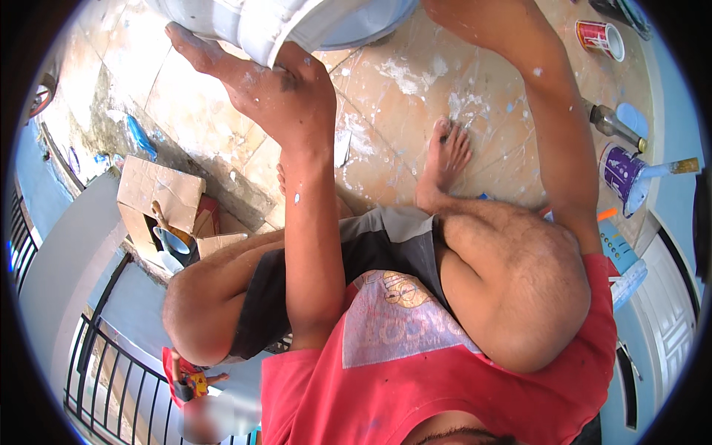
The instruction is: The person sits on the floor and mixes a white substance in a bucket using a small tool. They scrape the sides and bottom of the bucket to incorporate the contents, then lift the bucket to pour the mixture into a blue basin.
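Note:
A white plastic bucket (215, 21) is tilted at the top edge, which cuts off part of it. Its rim faces me, and a pale bluish inside shows. My left hand (278, 93) grips the bucket at its near rim, with the thumb stretched out to the left and the other fingers partly hidden by the rim. From the right, my right forearm (549, 81) reaches up toward the bucket's right side. The right hand itself lies past the top edge.
Paint-splashed tiles (408, 81) surround my bare foot (445, 159). At left stands an open cardboard box (159, 185). Along the right are a red-and-white cup (599, 38), a glass bottle (619, 126), a purple paint can (621, 174) and a brush (671, 167). A person (194, 382) is beyond the railing (119, 371).

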### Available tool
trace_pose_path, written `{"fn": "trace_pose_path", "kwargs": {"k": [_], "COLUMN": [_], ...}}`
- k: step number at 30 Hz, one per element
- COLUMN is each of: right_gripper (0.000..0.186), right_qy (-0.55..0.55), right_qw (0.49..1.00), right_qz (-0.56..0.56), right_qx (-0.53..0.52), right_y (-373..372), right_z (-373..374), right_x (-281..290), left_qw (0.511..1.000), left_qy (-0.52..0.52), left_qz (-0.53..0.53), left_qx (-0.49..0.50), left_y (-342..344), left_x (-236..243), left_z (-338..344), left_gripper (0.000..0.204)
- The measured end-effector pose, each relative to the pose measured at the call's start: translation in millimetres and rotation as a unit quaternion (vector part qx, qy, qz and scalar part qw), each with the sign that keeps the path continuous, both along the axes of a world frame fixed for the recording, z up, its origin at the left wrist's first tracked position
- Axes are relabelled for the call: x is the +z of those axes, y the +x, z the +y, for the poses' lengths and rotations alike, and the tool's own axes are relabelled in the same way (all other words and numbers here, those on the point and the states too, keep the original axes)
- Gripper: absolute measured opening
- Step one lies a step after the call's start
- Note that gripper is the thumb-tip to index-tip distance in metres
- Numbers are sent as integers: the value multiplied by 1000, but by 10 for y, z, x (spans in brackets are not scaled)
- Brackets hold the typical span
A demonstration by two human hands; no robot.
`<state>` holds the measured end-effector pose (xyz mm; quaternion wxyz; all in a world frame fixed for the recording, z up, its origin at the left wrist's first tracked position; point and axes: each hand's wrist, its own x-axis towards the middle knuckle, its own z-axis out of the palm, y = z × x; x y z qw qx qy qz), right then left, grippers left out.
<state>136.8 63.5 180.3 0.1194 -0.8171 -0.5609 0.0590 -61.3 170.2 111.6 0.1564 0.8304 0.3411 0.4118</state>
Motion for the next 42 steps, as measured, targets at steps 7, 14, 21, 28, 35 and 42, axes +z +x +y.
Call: {"fn": "trace_pose_path", "kwargs": {"k": [7, 14, 21, 28, 35, 42], "right_gripper": [18, 18, 17, 17, 16, 16], "right_qy": [-14, 21, 12, -8, -25, 24], "right_qw": [997, 997, 995, 993, 995, 997], "right_qz": [-48, -73, -90, -90, -82, -76], "right_qx": [-57, -5, 38, 74, 49, 17], "right_y": [128, 139, 61, -65, -87, -17], "right_z": [309, 570, 452, 176, 28, 335], "right_x": [-239, -306, -245, -106, 15, -161], "left_qw": [975, 959, 979, 976, 989, 970], "left_qy": [-218, -267, -197, -210, -139, -232], "left_qz": [-12, -86, -40, -26, -44, -58], "left_qx": [-26, 45, 33, 46, 21, 39], "left_y": [-146, 66, 77, 45, 59, 35], "left_x": [-386, -140, -198, -200, -198, -157], "left_z": [-11, -201, -201, -200, -169, -202], "left_gripper": [59, 38, 61, 46, 32, 40]}}
